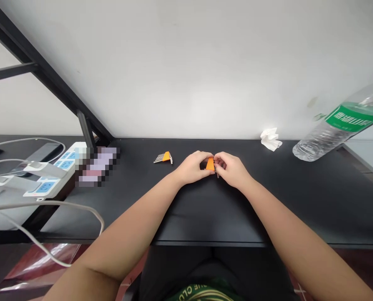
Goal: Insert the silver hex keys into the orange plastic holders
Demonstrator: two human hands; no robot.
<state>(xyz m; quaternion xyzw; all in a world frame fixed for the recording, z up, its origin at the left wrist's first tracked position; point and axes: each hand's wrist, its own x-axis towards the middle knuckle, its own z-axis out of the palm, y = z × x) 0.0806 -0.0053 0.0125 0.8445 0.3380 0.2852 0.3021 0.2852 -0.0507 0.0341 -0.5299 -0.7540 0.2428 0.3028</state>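
Observation:
Over the middle of the black table, an orange hex key holder (210, 164) with metal hex keys is between my two hands. My left hand (194, 168) grips the holder from the left, thumb below and fingers above. My right hand (232, 168) pinches at the keys on its right side; which key its fingertips hold is hidden. A second orange holder with a fan of hex keys (166, 157) lies on the table to the left of my left hand, untouched.
A crumpled white tissue (270, 139) and a clear plastic bottle with a green label (318, 138) are at the right by the wall. On the left stand a black metal frame (86, 129), a power strip (65, 165) with white cables, and a blurred flat item (99, 166).

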